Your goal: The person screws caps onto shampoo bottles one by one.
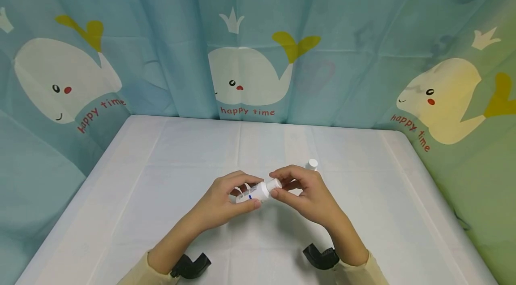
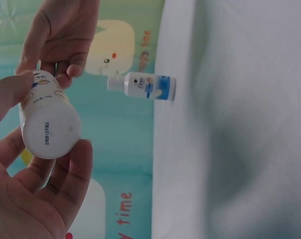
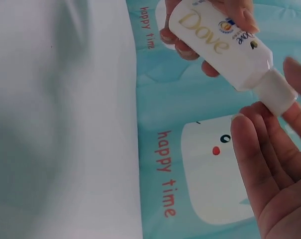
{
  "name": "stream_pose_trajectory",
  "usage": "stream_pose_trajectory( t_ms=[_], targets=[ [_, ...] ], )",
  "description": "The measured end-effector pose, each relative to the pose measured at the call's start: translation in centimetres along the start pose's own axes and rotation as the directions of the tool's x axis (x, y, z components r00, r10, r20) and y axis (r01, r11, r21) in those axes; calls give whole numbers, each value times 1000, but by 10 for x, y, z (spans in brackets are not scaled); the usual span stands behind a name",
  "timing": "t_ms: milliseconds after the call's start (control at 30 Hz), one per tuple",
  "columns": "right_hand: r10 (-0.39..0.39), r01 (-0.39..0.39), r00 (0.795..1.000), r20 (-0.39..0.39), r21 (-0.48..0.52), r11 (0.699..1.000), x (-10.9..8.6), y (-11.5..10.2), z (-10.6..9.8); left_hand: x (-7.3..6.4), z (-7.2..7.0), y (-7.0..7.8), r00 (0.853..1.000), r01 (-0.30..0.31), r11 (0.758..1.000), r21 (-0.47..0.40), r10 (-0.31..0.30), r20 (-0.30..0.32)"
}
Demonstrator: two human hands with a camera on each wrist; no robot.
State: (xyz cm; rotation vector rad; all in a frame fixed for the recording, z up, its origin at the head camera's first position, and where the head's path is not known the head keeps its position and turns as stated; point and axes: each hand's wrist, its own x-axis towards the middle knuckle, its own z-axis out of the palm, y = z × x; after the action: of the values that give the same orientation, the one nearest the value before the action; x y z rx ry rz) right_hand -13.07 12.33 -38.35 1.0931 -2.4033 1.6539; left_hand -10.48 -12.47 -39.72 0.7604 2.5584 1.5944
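Note:
My left hand (image 1: 219, 197) grips a small white Dove bottle (image 3: 225, 45) round its body, tilted above the table. The bottle's flat base, printed with a date code, faces the left wrist camera. At its other end is a white cap (image 3: 275, 93), with the thumb and index finger of my right hand (image 1: 308, 193) on either side of it. The thumb is blurred in the right wrist view; the other right fingers lie beside the cap. A second white-and-blue Dove bottle (image 2: 149, 86) stands upright on the table, mostly hidden behind my right hand in the head view.
A white cloth covers the table (image 1: 193, 146). Behind it and along the sides hangs a blue-green curtain (image 1: 161, 43) with whale prints. Black curved wrist mounts (image 1: 321, 256) sit at both wrists, close above the tabletop.

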Motion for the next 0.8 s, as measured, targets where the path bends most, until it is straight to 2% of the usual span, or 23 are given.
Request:
stream_pose_trajectory(
  t_ms=[233, 367, 600, 800],
  targets=[
    [-92, 89, 995, 47, 72, 993, 0, 4, -2, 0, -2, -3, 994, 62, 995, -77, -54, 93],
    [-99, 94, 994, 54, 75, 993, 1, 4, -2, 1, 0, -3, 991, 72, 991, -109, -59, 119],
    [-63, 61, 998, 23, 63, 996, 1, 2, -2, 1, 2, -2, 1000, -18, 1000, -21, 18, 21],
    [-25, 25, 1000, -11, 31, 999, 0, 1, 0, 0, 7, -3, 990, -108, 989, 98, 116, -79]
  ],
)
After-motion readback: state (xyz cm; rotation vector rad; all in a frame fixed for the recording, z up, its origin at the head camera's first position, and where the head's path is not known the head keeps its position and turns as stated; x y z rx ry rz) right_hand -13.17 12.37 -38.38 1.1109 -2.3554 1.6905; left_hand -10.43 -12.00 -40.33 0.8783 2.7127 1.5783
